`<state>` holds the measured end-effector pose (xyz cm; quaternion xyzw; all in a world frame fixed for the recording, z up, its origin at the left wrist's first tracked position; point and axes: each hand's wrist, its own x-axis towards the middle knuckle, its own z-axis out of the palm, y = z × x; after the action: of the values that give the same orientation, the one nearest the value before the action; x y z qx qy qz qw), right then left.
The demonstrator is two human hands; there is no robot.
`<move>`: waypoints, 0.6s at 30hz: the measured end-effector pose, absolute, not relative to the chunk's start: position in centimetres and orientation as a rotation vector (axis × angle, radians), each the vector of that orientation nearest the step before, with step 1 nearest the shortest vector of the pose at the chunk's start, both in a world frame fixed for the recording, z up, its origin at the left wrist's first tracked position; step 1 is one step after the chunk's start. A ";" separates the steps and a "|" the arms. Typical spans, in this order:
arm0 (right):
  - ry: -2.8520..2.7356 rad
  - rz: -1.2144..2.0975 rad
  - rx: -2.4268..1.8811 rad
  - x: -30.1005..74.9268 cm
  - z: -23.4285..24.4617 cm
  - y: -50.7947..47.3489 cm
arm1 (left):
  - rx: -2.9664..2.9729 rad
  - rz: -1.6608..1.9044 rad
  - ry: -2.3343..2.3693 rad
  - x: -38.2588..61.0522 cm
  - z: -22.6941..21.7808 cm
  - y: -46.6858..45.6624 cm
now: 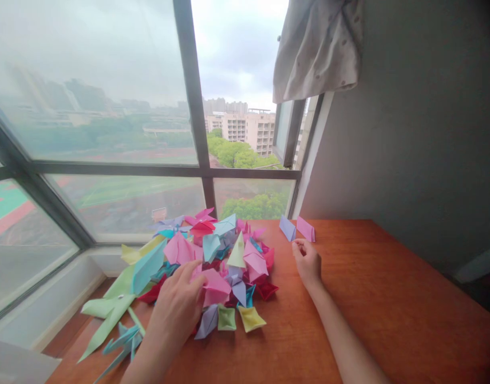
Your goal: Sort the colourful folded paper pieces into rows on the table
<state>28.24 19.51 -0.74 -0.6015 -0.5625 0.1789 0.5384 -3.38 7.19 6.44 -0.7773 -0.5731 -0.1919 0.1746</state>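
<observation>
A person's right hand reaches over a brown wooden table to the near end of a folded purple paper, its thumb and fingertips drawn close together. Whether they pinch the paper's lower corner or sit just beside it cannot be told. The purple piece lies beyond the fingertips and slightly to their left, its long axis slanting from far left to near right, so that its near end points toward the grip. A folded pink paper stands just to its right, slanting much the same way. Both are set apart from a heap of colorful folded paper to the left, and the right hand is clearly the nearer to them.

The left hand is over the near left side of the heap, fingers bent, thumb beside a pink paper shape; whether it grips that shape is unclear. A green paper box and a yellow paper box sit at the heap's near edge, below a window.
</observation>
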 end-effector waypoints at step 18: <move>-1.693 0.612 -0.719 24.4 5.2 13.6 | -2.491 -0.644 -1.424 4.6 9.5 11.6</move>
<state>24.43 13.64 5.17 -0.3059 -0.7200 0.2604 0.5659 4.60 11.58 9.54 -0.8428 -0.4818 -0.2180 0.1003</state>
